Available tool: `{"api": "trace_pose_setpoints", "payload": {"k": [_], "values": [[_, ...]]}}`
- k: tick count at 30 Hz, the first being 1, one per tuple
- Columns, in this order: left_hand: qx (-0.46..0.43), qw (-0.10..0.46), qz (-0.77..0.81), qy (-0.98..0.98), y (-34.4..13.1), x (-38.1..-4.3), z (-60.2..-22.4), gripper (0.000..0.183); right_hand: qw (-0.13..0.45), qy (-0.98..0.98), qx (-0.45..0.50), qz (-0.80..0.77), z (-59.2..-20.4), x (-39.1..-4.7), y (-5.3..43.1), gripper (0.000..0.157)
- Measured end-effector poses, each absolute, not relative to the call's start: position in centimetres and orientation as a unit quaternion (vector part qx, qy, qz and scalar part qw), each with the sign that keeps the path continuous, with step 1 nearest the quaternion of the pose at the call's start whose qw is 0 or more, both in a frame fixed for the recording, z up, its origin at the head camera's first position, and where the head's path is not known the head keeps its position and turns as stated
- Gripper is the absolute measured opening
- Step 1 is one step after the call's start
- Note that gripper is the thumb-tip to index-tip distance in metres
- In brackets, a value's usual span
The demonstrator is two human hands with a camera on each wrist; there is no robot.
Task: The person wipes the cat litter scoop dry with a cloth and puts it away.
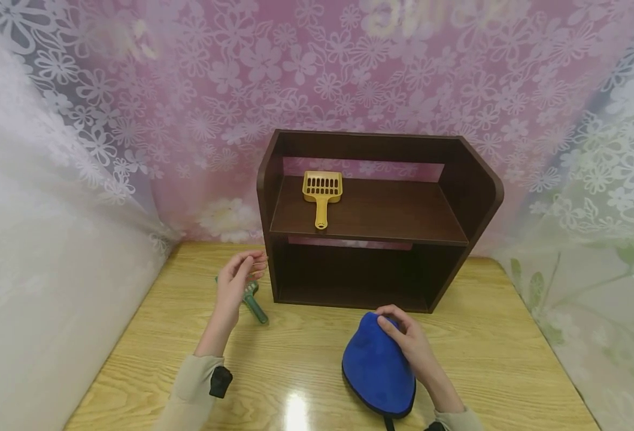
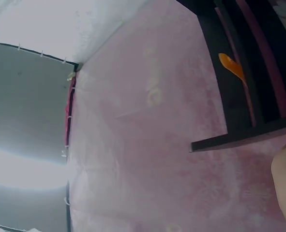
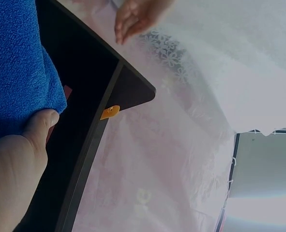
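Note:
My right hand (image 1: 407, 338) pinches the upper end of a blue terry-cloth piece (image 1: 376, 365) with black edging and a short black strap. It hangs in front of the shelf at the lower right. In the right wrist view, the thumb (image 3: 42, 123) presses on the blue fabric (image 3: 17, 67). My left hand (image 1: 240, 272) holds nothing, its fingers loosely bent beside the shelf's left side. Below that hand lies a green scoop (image 1: 255, 308) on the table, its head partly hidden by the hand. A yellow litter scoop (image 1: 322, 197) rests on the upper shelf, handle toward the front.
The dark brown two-tier shelf (image 1: 370, 239) stands at the back of the wooden table (image 1: 300, 359). Its lower compartment is in shadow. Pink floral curtain (image 1: 214, 108) hangs behind it, with pale curtains at both sides.

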State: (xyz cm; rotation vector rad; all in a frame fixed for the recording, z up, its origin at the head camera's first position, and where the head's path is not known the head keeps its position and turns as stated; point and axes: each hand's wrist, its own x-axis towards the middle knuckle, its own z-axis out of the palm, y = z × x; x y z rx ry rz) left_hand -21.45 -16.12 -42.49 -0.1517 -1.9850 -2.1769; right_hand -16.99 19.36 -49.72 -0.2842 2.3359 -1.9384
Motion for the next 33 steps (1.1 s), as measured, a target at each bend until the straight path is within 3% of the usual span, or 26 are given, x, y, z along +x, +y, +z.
{"api": "trace_pose_setpoints", "payload": {"k": [7, 12, 24, 33], "values": [[0.042, 0.038, -0.720, -0.691, -18.6, -20.8, -48.9, 0.034, 0.055, 0.756, -0.084, -0.647, -48.5, -16.4, 19.0, 0.024], [0.090, 0.026, -0.715, -0.693, -19.5, -20.1, -52.0, 0.034, 0.053, 0.756, -0.084, -0.647, -48.2, -16.2, 19.0, 0.024], [0.129, 0.007, -0.719, -0.683, -19.6, -19.2, -54.1, 0.037, 0.050, 0.752, -0.084, -0.652, -50.1, -16.7, 19.6, 0.027], [0.123, -0.069, -0.770, -0.622, -19.6, -19.6, -54.9, 0.049, 0.056, 0.751, -0.083, -0.653, -50.2, -16.7, 19.7, 0.027]]}}
